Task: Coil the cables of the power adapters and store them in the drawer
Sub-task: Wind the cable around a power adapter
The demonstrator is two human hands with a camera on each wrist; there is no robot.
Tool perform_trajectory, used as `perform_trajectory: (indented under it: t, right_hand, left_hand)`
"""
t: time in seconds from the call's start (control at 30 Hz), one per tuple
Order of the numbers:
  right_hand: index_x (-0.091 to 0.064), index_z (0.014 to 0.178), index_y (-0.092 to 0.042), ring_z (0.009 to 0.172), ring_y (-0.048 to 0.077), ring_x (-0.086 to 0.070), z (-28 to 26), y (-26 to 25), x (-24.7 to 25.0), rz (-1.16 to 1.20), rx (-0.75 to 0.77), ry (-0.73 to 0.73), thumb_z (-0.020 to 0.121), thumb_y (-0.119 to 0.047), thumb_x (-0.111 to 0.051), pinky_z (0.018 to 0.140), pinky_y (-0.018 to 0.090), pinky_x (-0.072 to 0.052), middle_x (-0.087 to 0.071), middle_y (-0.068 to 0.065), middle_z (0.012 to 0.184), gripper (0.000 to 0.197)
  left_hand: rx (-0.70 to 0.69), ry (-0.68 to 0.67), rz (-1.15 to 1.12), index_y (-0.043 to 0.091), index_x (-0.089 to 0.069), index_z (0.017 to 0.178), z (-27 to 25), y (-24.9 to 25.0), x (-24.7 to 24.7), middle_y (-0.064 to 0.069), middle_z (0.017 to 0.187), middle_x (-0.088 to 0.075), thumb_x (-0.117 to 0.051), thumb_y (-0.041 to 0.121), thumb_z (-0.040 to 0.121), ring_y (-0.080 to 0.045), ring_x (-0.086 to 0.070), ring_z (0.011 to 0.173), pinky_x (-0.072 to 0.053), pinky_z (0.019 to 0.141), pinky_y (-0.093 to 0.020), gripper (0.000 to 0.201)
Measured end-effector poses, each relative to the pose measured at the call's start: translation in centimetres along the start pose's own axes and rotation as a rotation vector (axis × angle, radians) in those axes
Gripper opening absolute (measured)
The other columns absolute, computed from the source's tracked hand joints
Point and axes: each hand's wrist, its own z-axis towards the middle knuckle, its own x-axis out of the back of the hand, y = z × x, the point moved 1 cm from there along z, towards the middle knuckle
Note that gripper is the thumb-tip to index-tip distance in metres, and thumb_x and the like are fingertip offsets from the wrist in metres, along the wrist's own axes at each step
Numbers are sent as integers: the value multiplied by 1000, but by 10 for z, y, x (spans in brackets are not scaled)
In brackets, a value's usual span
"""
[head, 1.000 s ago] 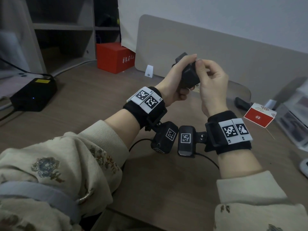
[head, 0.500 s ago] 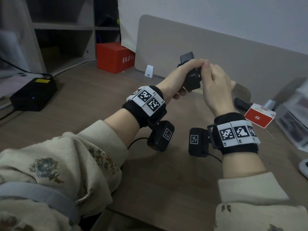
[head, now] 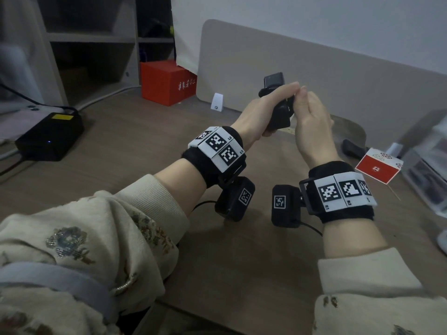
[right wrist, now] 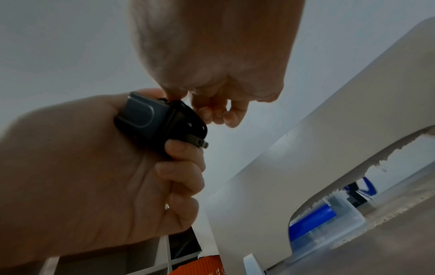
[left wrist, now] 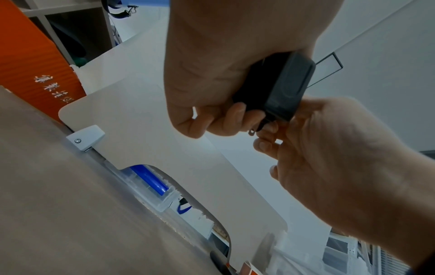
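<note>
The adapter [head: 278, 110] is held up above the table [head: 145, 141], clear of both wrists, so that both hands can work on it. It is gripped in the left hand [head: 261, 110], whose fingers [right wrist: 181, 150] are curled round its body with the plug prongs left exposed. The right hand [head: 312, 126] is closed in a pinch at the adapter's upper edge (probably on the cable end, which cannot be made out). No drawer is seen.
</note>
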Motion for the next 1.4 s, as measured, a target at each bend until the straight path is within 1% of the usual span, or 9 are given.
perform_trajectory:
  t: [0.17, 0.27, 0.37, 0.53, 0.63, 0.73, 0.83, 0.97, 1.4]
  right_hand:
    - [-58, 90, -12, 88, 19, -53, 2, 1, -2, 42, -9, 46, 103, -47, -23, 93, 45, -39, -59, 12, 95, 52]
    - [-61, 102, -7, 93, 20, -54, 2, 3, -2, 82, -23, 24, 103, -50, -22, 92, 41, -41, -62, 9, 99, 58]
    - [-62, 105, -8, 97, 19, -48, 1, 3, 0, 37, -10, 24, 105, -48, -22, 77, 25, -25, -62, 11, 109, 57]
    - [-51, 73, -7, 77, 19, -47, 8, 2, 2, 105, -25, 125, 97, -56, -17, 82, 43, -40, -50, 0, 72, 64]
    - [-42, 64, -21, 77, 22, -48, 11, 7, 1, 60, -46, 157, 93, -56, -23, 93, 49, -39, -46, -7, 66, 49]
    - [-36, 62, -21, 74, 18, -41, 11, 12, 0, 39, 37, 129, 96, -42, -32, 81, 42, -35, -40, -8, 67, 40]
    - [-49, 73, -10, 76, 10, -41, 11, 12, -1, 10, 142, 88, 98, -31, -36, 79, 40, -36, -40, -10, 74, 35]
    - [-51, 77, -12, 74, -6, -42, 12, 15, 1, 76, 269, 71, 101, -20, -39, 70, 13, -33, -38, -11, 79, 28]
    - [-51, 75, -7, 75, -5, -43, 12, 19, 9, 71, 357, 24, 99, -14, -41, 71, 16, -33, -39, -14, 81, 27]
  left_hand:
    - [-10, 16, 24, 23, -58, 81, 0, 0, -1, 7, 67, -59, -54, 51, 94, -4, -51, 50, -35, 46, -17, 31]
    - [0, 21, 53, 21, -59, 86, 1, 1, 0, 2, 78, -59, -55, 51, 93, -9, -50, 60, -35, 50, -18, 32]
    - [28, -21, 115, 20, -56, 84, 1, 4, 4, -1, 75, -55, -50, 58, 93, -10, -44, 52, -31, 48, -20, 39]
    - [124, -118, 37, 17, -59, 87, 5, 2, 9, -4, 64, -52, -40, 71, 88, -14, -39, 47, -28, 47, -22, 58]
    - [182, -165, -26, 16, -58, 84, 8, 0, 11, -4, 62, -47, -36, 74, 87, -16, -36, 46, -25, 48, -24, 62]
    - [227, -187, -117, 17, -55, 74, 11, 0, 13, -3, 59, -44, -35, 73, 88, -16, -31, 46, -21, 50, -26, 61]
    - [247, -192, -171, 18, -53, 69, 12, 1, 15, -1, 56, -43, -35, 71, 88, -16, -30, 46, -21, 49, -25, 59]
    - [267, -238, -178, 18, -50, 69, 11, 2, 16, 0, 54, -39, -37, 69, 88, -15, -29, 48, -20, 52, -26, 57]
    - [343, -379, -130, 19, -44, 70, 9, -1, 18, 1, 58, -26, -39, 71, 84, -15, -24, 49, -12, 61, -32, 54]
